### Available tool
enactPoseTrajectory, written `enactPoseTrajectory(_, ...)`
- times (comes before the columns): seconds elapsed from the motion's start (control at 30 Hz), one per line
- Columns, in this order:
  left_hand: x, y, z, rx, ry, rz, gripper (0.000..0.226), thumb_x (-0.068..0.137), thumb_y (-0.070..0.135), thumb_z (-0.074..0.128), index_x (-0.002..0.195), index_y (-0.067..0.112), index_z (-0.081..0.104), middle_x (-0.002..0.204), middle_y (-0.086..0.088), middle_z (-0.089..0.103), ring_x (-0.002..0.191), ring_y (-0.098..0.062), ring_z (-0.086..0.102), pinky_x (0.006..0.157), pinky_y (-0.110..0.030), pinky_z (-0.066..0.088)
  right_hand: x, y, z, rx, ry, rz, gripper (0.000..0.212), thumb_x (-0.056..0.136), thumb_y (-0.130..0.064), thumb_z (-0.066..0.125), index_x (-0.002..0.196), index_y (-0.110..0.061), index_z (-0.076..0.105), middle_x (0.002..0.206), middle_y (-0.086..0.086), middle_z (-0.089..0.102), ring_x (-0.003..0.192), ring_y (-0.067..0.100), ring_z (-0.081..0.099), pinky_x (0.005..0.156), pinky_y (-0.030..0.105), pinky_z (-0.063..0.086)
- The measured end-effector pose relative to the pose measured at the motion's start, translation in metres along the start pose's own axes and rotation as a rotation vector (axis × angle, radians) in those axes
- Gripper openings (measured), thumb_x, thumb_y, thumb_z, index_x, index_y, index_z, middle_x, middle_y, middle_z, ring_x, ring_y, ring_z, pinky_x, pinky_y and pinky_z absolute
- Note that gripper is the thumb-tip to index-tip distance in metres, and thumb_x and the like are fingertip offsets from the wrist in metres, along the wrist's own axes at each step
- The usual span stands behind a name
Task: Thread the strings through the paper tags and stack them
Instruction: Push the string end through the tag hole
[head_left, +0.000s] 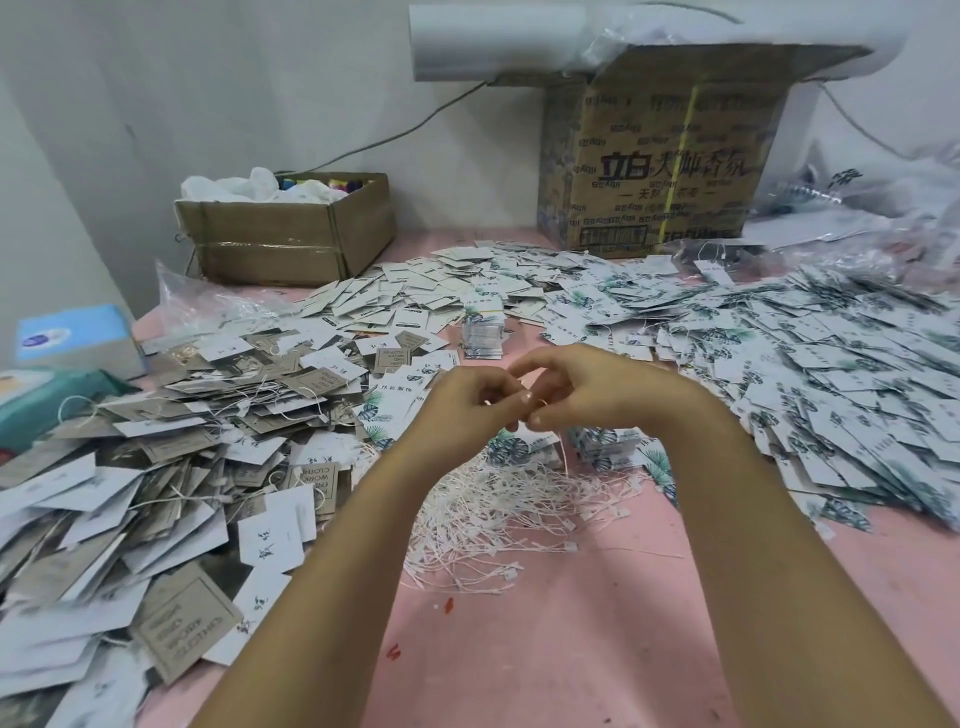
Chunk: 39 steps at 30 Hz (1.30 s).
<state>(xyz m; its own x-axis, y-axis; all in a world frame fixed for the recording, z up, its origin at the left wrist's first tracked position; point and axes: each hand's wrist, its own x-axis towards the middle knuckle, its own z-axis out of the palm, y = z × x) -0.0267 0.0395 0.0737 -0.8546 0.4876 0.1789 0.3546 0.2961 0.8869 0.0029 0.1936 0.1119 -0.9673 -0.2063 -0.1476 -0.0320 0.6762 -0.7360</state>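
Note:
My left hand (467, 402) and my right hand (582, 387) meet above the pink table (597, 623), fingertips together, pinching a thin white string (563, 457) that hangs down from them. A leaf-printed white tag (511, 449) lies just under the hands; whether a hand holds it I cannot tell. A loose heap of white strings (498, 514) lies below the hands. A small neat stack of tags (483, 332) stands behind them.
Grey and white tags (171, 467) are heaped at the left, leaf-printed tags (831, 374) spread over the right. A low cardboard box (291, 239) and a tall printed box (670, 166) stand at the back. A blue tissue box (78, 338) sits far left.

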Motion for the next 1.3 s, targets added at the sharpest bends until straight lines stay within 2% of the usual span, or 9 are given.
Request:
enactPoseTrajectory(0.23, 0.001, -0.002, -0.001, -0.050, 0.058, 0.026, 0.022, 0.093, 0.018, 0.058, 0.072, 0.013, 0.063, 0.056, 0.003, 0.056, 0.053, -0.010, 0.044, 0.054, -0.023, 0.036, 0.002, 0.001, 0.004, 0.031, 0.062, -0.031, 0.009, 0.092, -0.007, 0.054, 0.088, -0.014, 0.058, 0.057, 0.001, 0.058, 0.044, 0.006, 0.049, 0.048, 0.022, 0.041)
enactPoseTrajectory(0.37, 0.004, -0.007, 0.001, -0.048, 0.052, 0.043, 0.025, 0.093, 0.022, 0.057, 0.070, 0.017, 0.063, 0.057, 0.003, 0.057, 0.050, -0.004, 0.045, 0.054, -0.020, 0.038, 0.005, 0.002, 0.004, 0.008, 0.108, -0.014, 0.010, 0.091, -0.008, 0.055, 0.082, -0.012, 0.058, 0.054, 0.000, 0.055, 0.040, 0.000, 0.043, 0.042, 0.015, 0.033)
enactPoseTrajectory(0.5, 0.008, -0.022, 0.007, 0.071, 0.137, -0.015, 0.030, 0.097, 0.031, 0.050, 0.071, 0.018, 0.059, 0.063, 0.002, 0.057, 0.057, -0.011, 0.048, 0.063, -0.029, 0.039, 0.006, 0.005, -0.004, -0.102, 0.290, 0.024, 0.016, 0.089, -0.009, 0.058, 0.073, -0.007, 0.062, 0.044, -0.008, 0.056, 0.039, -0.010, 0.045, 0.042, 0.013, 0.033)
enactPoseTrajectory(0.67, 0.005, -0.050, 0.026, 0.654, 0.232, -0.213, 0.041, 0.093, 0.055, 0.041, 0.073, 0.021, 0.047, 0.070, 0.002, 0.058, 0.073, -0.022, 0.056, 0.059, -0.030, 0.038, 0.003, 0.024, -0.020, -0.391, 0.572, 0.260, 0.019, 0.087, -0.013, 0.055, 0.071, -0.015, 0.064, 0.061, 0.003, 0.058, 0.060, 0.022, 0.055, 0.056, 0.028, 0.043)
enactPoseTrajectory(0.77, 0.005, -0.056, 0.033, 0.740, 0.245, -0.216, 0.044, 0.088, 0.059, 0.046, 0.070, 0.018, 0.047, 0.075, -0.002, 0.061, 0.080, -0.026, 0.056, 0.064, -0.032, 0.037, 0.002, 0.032, -0.021, -0.425, 0.505, 0.455, 0.033, 0.087, -0.027, 0.059, 0.062, -0.010, 0.045, 0.058, 0.005, 0.045, 0.055, 0.022, 0.044, 0.051, 0.028, 0.033)
enactPoseTrajectory(0.9, 0.005, -0.054, 0.030, 0.655, 0.254, -0.234, 0.038, 0.088, 0.049, 0.053, 0.075, 0.013, 0.057, 0.072, -0.003, 0.065, 0.075, -0.025, 0.060, 0.064, -0.030, 0.040, 0.002, 0.037, -0.018, -0.457, 0.334, 0.559, 0.048, 0.076, -0.051, 0.069, 0.068, -0.013, 0.039, 0.073, 0.002, 0.050, 0.071, 0.021, 0.051, 0.060, 0.028, 0.041)
enactPoseTrajectory(1.03, 0.005, -0.054, 0.024, 0.455, 0.231, -0.287, 0.018, 0.088, 0.038, 0.057, 0.081, 0.021, 0.055, 0.074, 0.001, 0.065, 0.072, -0.022, 0.063, 0.066, -0.031, 0.049, 0.003, 0.038, -0.017, -0.489, 0.366, 0.573, 0.049, 0.072, -0.049, 0.073, 0.069, -0.011, 0.044, 0.070, 0.003, 0.051, 0.063, 0.018, 0.048, 0.052, 0.025, 0.037)
enactPoseTrajectory(1.17, 0.008, -0.054, 0.017, 0.316, 0.238, -0.307, 0.011, 0.086, 0.030, 0.060, 0.085, 0.020, 0.056, 0.069, 0.005, 0.058, 0.066, -0.019, 0.055, 0.061, -0.028, 0.041, 0.002, 0.036, -0.017, -0.482, 0.430, 0.580, 0.048, 0.069, -0.045, 0.077, 0.068, -0.010, 0.043, 0.065, 0.003, 0.050, 0.057, 0.018, 0.047, 0.047, 0.024, 0.033)
enactPoseTrajectory(1.3, 0.008, -0.052, 0.009, 0.077, 0.259, -0.327, 0.014, 0.085, 0.019, 0.064, 0.073, 0.016, 0.057, 0.065, -0.001, 0.057, 0.053, -0.016, 0.051, 0.051, -0.023, 0.037, 0.002, 0.035, -0.018, -0.473, 0.510, 0.571, 0.042, 0.071, -0.035, 0.078, 0.066, -0.010, 0.045, 0.064, 0.004, 0.050, 0.061, 0.022, 0.051, 0.048, 0.024, 0.033)
